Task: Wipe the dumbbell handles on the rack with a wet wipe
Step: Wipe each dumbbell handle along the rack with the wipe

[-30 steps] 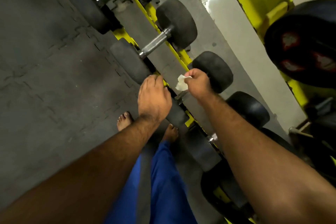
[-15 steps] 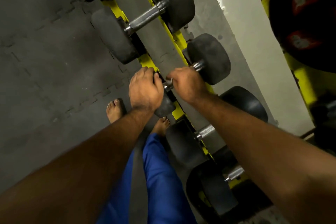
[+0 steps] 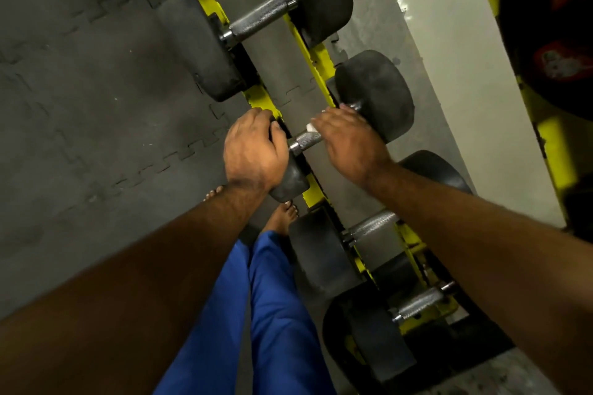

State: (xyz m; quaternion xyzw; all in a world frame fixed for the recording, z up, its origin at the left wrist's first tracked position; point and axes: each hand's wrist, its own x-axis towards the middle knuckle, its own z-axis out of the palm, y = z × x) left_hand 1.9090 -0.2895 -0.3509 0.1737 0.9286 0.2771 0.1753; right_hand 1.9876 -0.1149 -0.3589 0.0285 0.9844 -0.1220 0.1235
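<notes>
Floor: dark grey interlocking rubber mats, covering the left half of the view.

Rack: yellow-painted rails running diagonally from top centre to lower right, carrying a row of black-headed dumbbells with their handles across the rails.

Weight plates: black with red markings, on a yellow frame at the upper right, well apart from the hands.

Dumbbell under attention: third visible from the top, seated on the rack. Far head fully exposed; near head largely covered by the left hand. Its knurled metal handle shows only as a short stretch between the two hands.

Neighbouring dumbbell above it, with its handle fully exposed; two more lie below, their handles partly visible beside the right forearm.

Person's legs: blue trousers, bare feet on the mat just beside the rack.

Left hand: forearm extends from lower left; palm down, fingers curled over the top edge of the near head, gripping it.

Right hand: forearm enters from the right; back of hand upward, fingers wrapped down over the far portion of the handle.

Wet wipe: a small white corner protrudes at the right hand's fingertips, against the handle; the remainder is hidden under the hand.
</notes>
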